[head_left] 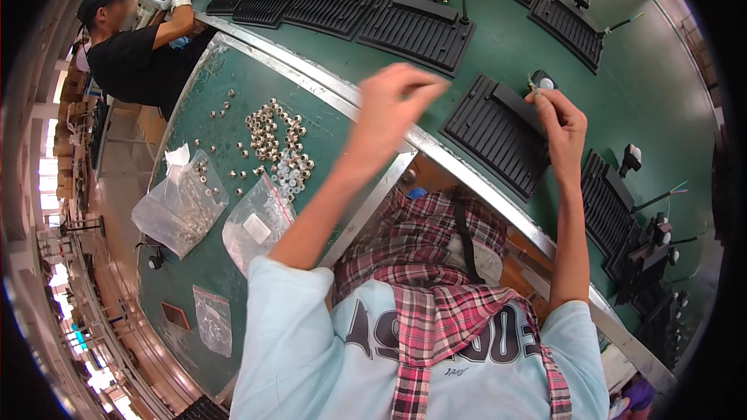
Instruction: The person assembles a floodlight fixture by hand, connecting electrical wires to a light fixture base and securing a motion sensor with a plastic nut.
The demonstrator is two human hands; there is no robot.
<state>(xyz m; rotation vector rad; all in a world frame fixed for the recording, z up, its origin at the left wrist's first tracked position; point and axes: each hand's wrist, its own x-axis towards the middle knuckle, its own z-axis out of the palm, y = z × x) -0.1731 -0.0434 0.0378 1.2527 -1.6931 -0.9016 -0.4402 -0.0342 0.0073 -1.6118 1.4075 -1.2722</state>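
My right hand [562,126] pinches the end of a short cable [534,87] with thin coloured wires, beside a black finned lamp housing [498,136]. A dome-shaped sensor [547,82] stands at that housing's far edge, just behind my fingers. My left hand [389,108] is raised over the metal table edge, left of the housing, and is blurred by motion. Its thumb and fingertips come together in a pinch; whether something small is between them cannot be seen. Loose metal cable glands [272,130] lie heaped on the green side table to its left.
More finned housings with sensors and cables, such as one housing [416,31], line the green workbench [661,85]. A pile of translucent plastic pieces [292,171], clear bags [187,202] and a brown phone-like slab [176,316] lie on the side table. A co-worker [136,54] works at the far left.
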